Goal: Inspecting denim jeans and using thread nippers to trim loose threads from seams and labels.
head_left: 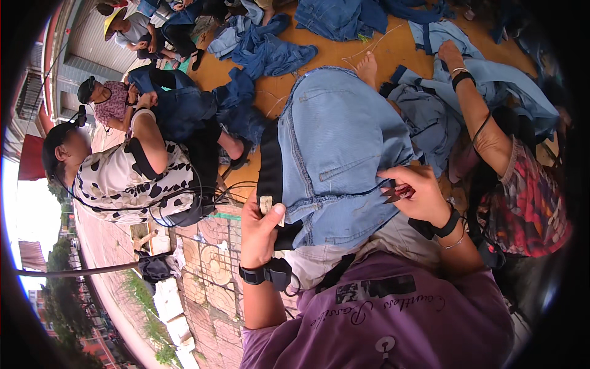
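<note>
Across my lap lies a pair of light blue jeans (344,129), seams facing out, with a dark waistband (270,163) along its left side. My left hand (260,226) is closed on that waistband, thumb on top beside a small pale label (266,205). Small dark thread snips (398,192) sit in my right hand (421,194), whose fingers are curled round them. The blades lie against the jeans near the end of a thick seam (344,200). Part of the snips is hidden by my fingers.
Other denim garments lie on the orange-brown surface (341,52) ahead. At right, another person's arm (482,123) reaches over light blue denim (455,43). A person in a spotted shirt (123,178) sits at left, with cables (196,190) hanging nearby. Paving (215,270) lies lower left.
</note>
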`<control>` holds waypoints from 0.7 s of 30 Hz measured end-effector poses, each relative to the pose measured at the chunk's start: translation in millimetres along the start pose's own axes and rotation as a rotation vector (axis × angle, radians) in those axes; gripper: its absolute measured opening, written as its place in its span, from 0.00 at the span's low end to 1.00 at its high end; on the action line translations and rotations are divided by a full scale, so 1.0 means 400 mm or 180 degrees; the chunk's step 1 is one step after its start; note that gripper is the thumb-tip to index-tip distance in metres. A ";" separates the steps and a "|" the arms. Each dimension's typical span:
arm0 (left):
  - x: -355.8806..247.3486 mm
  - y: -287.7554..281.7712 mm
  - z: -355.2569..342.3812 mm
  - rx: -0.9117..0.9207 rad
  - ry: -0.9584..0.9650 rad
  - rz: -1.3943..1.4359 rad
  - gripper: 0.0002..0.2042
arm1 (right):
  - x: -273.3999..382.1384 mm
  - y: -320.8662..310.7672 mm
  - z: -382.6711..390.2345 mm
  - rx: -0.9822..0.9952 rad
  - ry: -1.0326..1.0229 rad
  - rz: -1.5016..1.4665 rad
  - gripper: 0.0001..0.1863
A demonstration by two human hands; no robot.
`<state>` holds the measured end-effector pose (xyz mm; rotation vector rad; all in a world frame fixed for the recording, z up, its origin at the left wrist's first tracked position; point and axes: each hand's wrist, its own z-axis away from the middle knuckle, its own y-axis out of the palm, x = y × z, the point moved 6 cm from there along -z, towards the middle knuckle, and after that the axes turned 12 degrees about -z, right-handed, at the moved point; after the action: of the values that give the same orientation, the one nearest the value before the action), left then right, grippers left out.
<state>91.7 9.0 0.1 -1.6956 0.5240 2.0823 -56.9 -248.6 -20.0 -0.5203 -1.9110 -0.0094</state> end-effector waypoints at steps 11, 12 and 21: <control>-0.034 0.040 0.051 -0.0097 0.0117 0.0030 0.23 | 0.167 0.080 -0.133 0.0490 -0.0391 0.0054 0.18; -0.038 0.040 0.054 -0.0156 0.0153 0.0071 0.23 | 0.156 0.089 -0.138 0.0501 -0.0394 0.0052 0.18; -0.049 0.009 0.060 -0.0172 0.0476 -0.0013 0.28 | 0.062 0.092 -0.130 -0.0154 0.0641 -0.1646 0.04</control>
<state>73.4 17.1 23.9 -1.8919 0.5129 1.9938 -5.3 -219.4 14.1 -0.0418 -1.8009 -0.4285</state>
